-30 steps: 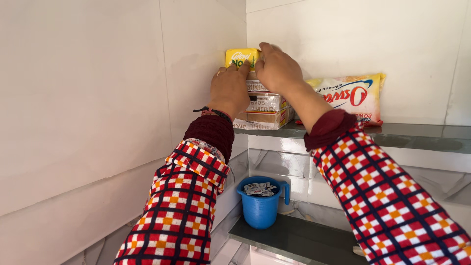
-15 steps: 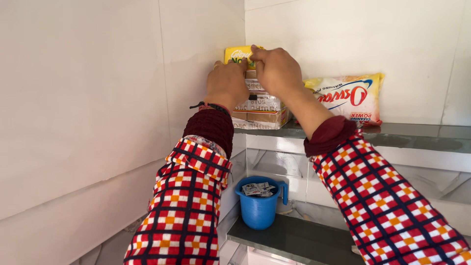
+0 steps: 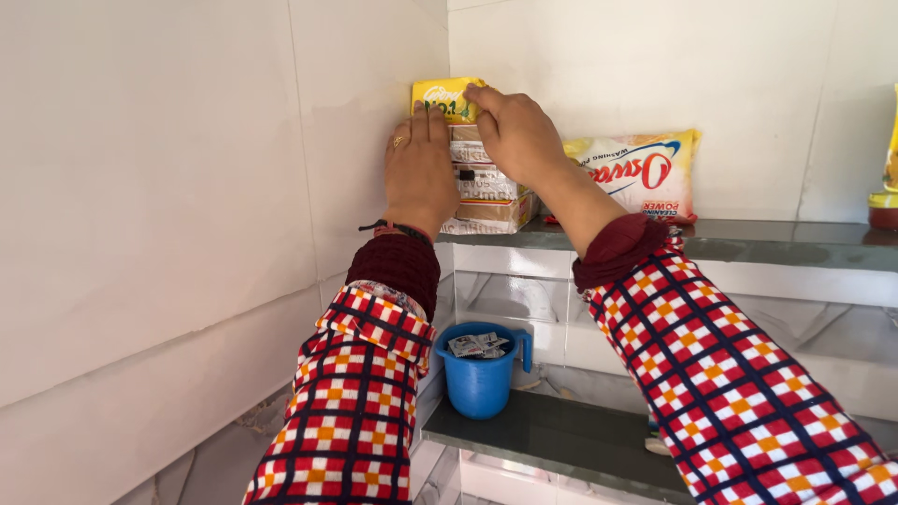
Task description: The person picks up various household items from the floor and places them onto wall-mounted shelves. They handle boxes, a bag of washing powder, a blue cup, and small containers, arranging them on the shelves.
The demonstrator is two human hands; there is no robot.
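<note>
A stack of wrapped soap bars stands in the corner of the upper shelf, topped by a yellow packet. My left hand, with a ring on one finger, lies flat against the stack's left front, fingertips touching the yellow packet. My right hand presses on the packet's right end and the stack's right side. Both arms wear red checked sleeves over maroon cuffs.
A yellow and white bag of washing powder leans on the wall just right of the stack. A blue mug with small sachets stands on the lower shelf. A red-lidded jar sits at the far right.
Both hands stayed on the yellow packet and stack. My left hand flattened, fingers now extended upward. The view shifted so everything sits slightly further left.
</note>
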